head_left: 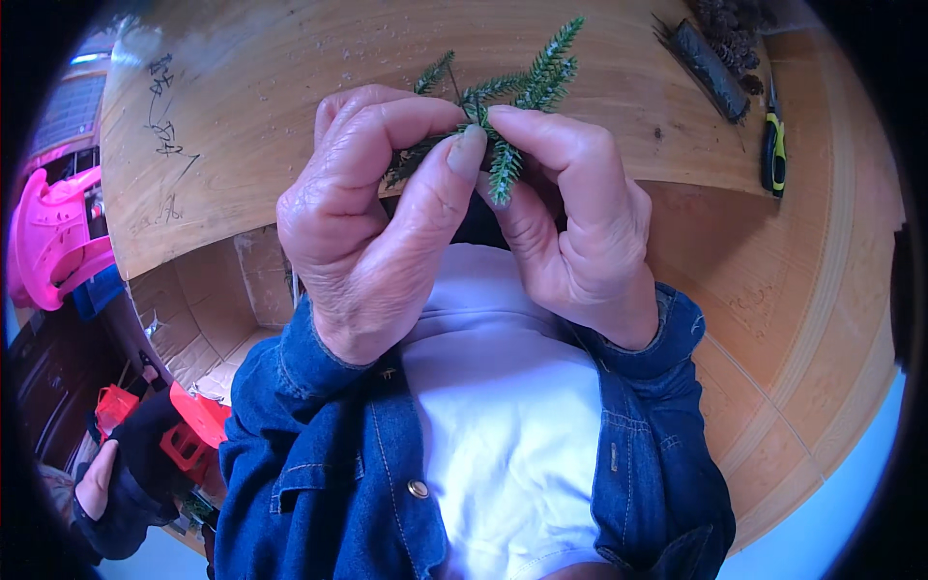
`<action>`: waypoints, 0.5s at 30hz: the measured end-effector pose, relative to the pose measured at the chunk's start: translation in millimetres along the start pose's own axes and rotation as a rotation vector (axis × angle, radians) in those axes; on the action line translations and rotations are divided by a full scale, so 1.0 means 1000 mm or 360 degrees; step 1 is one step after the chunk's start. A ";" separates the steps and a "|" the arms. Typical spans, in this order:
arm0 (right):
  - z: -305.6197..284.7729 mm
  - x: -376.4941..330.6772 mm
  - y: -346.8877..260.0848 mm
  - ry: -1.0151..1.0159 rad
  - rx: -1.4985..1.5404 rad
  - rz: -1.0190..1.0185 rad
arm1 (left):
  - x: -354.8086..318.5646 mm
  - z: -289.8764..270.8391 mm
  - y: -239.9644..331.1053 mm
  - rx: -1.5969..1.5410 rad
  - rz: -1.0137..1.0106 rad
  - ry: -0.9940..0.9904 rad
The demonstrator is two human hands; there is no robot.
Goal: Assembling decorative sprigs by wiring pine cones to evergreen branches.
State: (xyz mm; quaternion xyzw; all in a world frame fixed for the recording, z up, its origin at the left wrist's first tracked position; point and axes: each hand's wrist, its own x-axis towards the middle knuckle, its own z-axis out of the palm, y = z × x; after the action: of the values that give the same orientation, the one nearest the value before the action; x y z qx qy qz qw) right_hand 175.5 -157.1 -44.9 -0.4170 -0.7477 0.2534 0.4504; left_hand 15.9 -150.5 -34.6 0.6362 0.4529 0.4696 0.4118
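Note:
Both my hands meet in front of my chest around a small green artificial fir sprig (546, 79) with several needled twigs. My left hand (377, 198) pinches it near the middle between thumb and index finger, the other fingers curled in. From the other side, my right hand (580, 208) grips the sprig with its thumb and index finger. One short twig points down between the two hands, while the others fan up and outward. The exact joint of the twigs is partly hidden behind my fingertips.
A wooden table (290, 58) with dark scribbles spreads beyond my hands. At its far right lie a dark bundle (710, 68), pine cones (739, 43) and a yellow-black handled tool (774, 150). Left are a cardboard box (208, 300), a pink plastic chair (58, 242) and another person's arm (95, 483).

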 end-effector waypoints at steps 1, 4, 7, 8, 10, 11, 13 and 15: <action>0.001 0.000 0.000 0.0015 -0.0008 0.0009 | 0.000 0.001 0.000 -0.0009 0.0000 0.0020; 0.007 -0.004 0.005 0.0035 0.0015 0.0006 | 0.003 0.005 -0.004 0.0087 0.0014 0.0106; 0.007 -0.005 0.004 0.0025 0.0006 0.0025 | 0.005 0.002 -0.006 0.0111 0.0000 0.0103; 0.006 -0.004 0.004 0.0005 -0.0013 0.0042 | 0.006 0.000 -0.006 0.0090 -0.0019 0.0058; 0.006 -0.003 0.003 -0.0019 -0.0027 0.0061 | 0.008 -0.002 -0.006 0.0072 -0.0044 0.0017; 0.005 -0.001 0.004 -0.0035 -0.0065 0.0029 | 0.008 -0.002 -0.006 0.0076 -0.0066 0.0024; 0.006 0.001 0.003 -0.0066 -0.0145 -0.0039 | 0.008 -0.003 -0.006 0.0082 -0.0104 0.0039; 0.008 0.000 0.005 -0.0056 -0.0114 -0.0041 | 0.008 -0.002 -0.007 0.0099 -0.0056 0.0055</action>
State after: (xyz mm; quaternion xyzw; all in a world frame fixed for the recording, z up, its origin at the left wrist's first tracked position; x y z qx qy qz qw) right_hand 170.0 -154.4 -51.9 -0.4187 -0.7694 0.2281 0.4252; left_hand 13.5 -141.0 -39.5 0.6325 0.4855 0.4588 0.3921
